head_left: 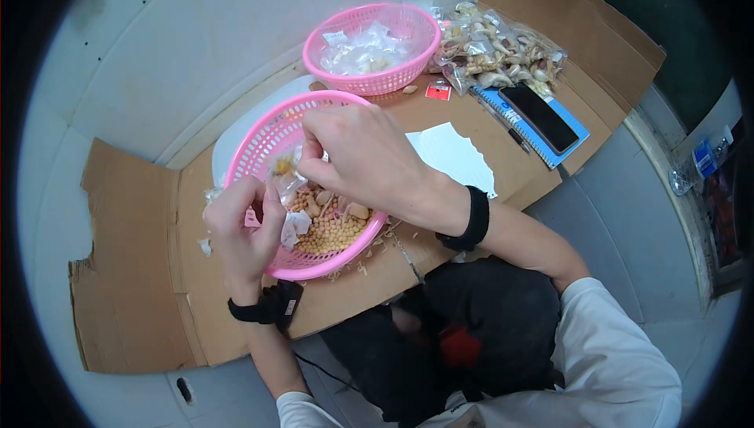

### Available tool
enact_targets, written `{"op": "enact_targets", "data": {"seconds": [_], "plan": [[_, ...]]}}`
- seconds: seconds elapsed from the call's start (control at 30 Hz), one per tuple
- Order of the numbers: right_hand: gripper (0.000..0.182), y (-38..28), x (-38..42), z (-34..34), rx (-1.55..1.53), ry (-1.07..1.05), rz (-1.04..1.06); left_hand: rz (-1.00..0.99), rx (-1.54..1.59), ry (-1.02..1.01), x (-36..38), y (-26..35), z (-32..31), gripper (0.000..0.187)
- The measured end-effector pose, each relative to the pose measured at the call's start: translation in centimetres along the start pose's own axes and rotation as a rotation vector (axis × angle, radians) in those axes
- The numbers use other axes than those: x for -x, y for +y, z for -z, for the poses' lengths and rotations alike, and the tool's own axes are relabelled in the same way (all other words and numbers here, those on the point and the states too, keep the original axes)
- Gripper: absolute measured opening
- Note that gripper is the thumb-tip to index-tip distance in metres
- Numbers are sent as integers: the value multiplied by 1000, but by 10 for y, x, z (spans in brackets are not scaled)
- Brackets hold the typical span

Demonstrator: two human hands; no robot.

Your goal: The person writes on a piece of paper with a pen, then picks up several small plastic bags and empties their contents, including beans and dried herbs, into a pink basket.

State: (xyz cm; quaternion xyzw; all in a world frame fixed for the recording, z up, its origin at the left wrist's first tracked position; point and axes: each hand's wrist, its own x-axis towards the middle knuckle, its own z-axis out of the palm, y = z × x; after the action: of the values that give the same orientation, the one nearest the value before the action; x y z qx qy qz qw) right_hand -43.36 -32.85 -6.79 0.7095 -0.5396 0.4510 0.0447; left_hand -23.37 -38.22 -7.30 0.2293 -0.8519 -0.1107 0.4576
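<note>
Both hands are over the near pink basket [250, 136], which holds pale yellow beads or beans [334, 233], some larger beige pieces and a scrap of white paper [295, 225]. Between my hands is a small clear plastic bag [289, 179] with something yellowish in it. My left hand [245, 220] pinches the lower left edge of the bag with thumb and finger. My right hand [345, 149] is closed at the bag's upper side, its fingers curled; the exact grip is partly hidden.
Behind stands another pink basket [377, 82] with clear bags. At its right lie bagged dried pieces [499, 51], a blue notebook [577, 122], a black phone [539, 118], a pen [518, 141], a red packet [438, 92] and torn white paper [455, 157]. Cardboard [129, 271] lies underneath.
</note>
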Motion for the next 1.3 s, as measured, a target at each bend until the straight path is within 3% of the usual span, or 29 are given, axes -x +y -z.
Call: {"op": "enact_targets", "data": {"seconds": [0.07, 0.13, 0.2, 0.27, 0.3, 0.37, 0.43, 0.47, 0.53, 0.6, 0.63, 0.7, 0.77, 0.8, 0.87, 0.93, 1.1, 1.2, 1.27, 1.3], "plan": [[21, 1, 6, -9, -142, -48, -38, -83, -53, -13, 1, 0, 0, 14], [31, 3, 8, -13, -377, -202, -117, -82, -18, -17, 1, 2, 0, 15], [29, 6, 5, -13, -451, -220, -125, -70, 10, -18, 2, 0, 5, 17], [28, 4, 4, -10, -522, -250, -126, 104, 361, 28, 1, -5, 11, 21], [23, -1, 4, -5, -657, -205, -187, 108, 360, 30, -1, -5, 8, 21], [17, -6, 1, -1, -792, -159, -246, 300, 119, 289, -8, -5, -4, 38], [9, -7, 0, 0, -961, -85, -242, 367, 93, 234, -3, -18, -6, 49], [9, -10, 0, 1, -960, -88, -243, 440, 250, 210, -1, -26, -9, 51], [7, -18, 0, -1, -1311, -45, -308, 510, 410, 187, 3, -34, -8, 53], [9, -15, 2, -12, -1247, -16, -258, 700, 875, 153, 1, -25, -1, 53], [11, -12, 2, -16, -1180, 15, -211, 699, 884, 145, 1, -29, 1, 53], [11, -7, 2, -15, -1049, 90, -191, 580, 630, 217, 1, -39, 6, 51], [16, 4, 4, -8, -684, -98, -161, 588, 507, 238, 2, -37, 10, 46], [22, 8, 4, -11, -632, -14, -117, 518, 419, 271, 2, -41, 10, 44], [22, 6, 7, -9, -625, 23, -147, 458, 346, 274, 2, -43, 10, 41], [24, 8, 6, -13, -578, 81, -75, 189, 95, 301, -2, -40, 7, 39], [28, -1, 8, -12, -628, 61, -94, 147, -105, 263, -4, -31, 7, 34], [28, -2, 7, -14, -623, 48, -86, 9, -266, 223, -5, -21, 9, 28], [28, -1, 6, -16, -588, 56, -48, -116, -520, 10, -8, -14, 11, 26], [28, -1, 7, -16, -587, 51, -49, -112, -518, 11, -8, -12, 14, 26]]}}
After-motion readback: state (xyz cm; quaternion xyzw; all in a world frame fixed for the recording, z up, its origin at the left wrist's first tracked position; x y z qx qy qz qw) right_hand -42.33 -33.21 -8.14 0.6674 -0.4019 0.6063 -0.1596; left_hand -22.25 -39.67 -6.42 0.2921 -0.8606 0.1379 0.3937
